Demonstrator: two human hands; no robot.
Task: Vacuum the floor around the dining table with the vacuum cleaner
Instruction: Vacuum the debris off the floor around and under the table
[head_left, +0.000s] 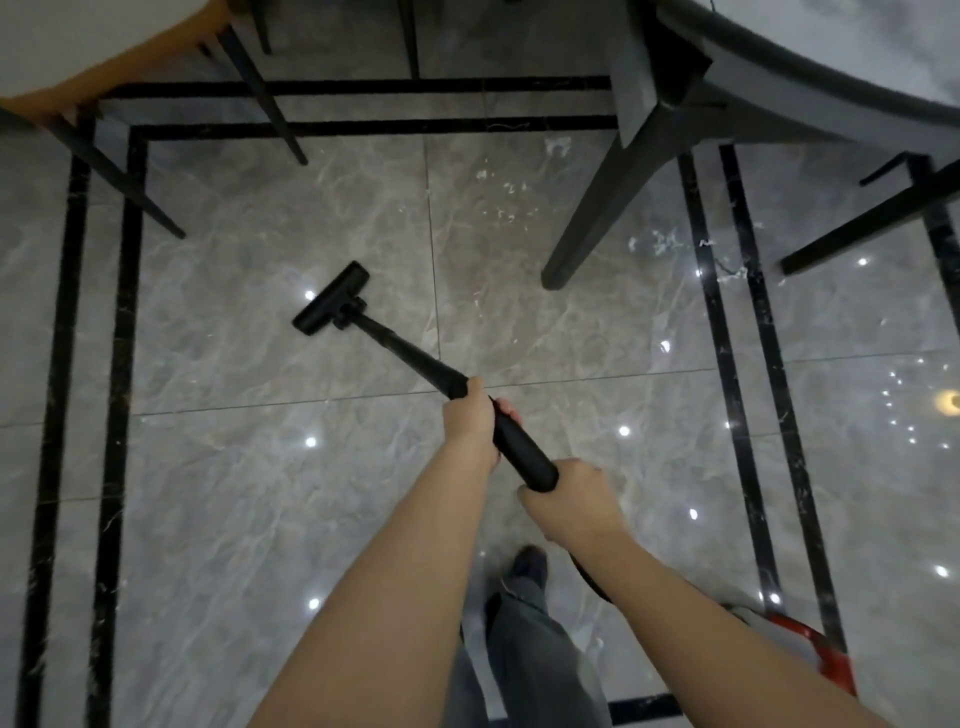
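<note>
Around the wand: both hands are wrapped tight on the black vacuum wand (415, 358).
Left hand (470, 423): closed around the wand, farther up the wand than the other hand, toward the floor head.
Right hand (574, 501): closed around the thick near end of the wand, just behind the left hand.
Floor head (332, 299): black and flat, lying on the floor (260, 467) well ahead of the left hand and off to its left.
Hose (592, 577): dark, curves away under the right arm.
Vacuum body (826, 660): a red and grey part shows behind the right arm; I cannot tell what is inside it.
Crumbs (501, 200): small white bits lie on the grey tiles, well ahead of both hands and to the right of the floor head.
Dining table (883, 57): far ahead to the right of the hands, its dark leg (597, 228) standing near the crumbs.
Chair (93, 47): far ahead to the left, with thin black legs.
Foot (527, 566): below the hands, in a dark shoe.
</note>
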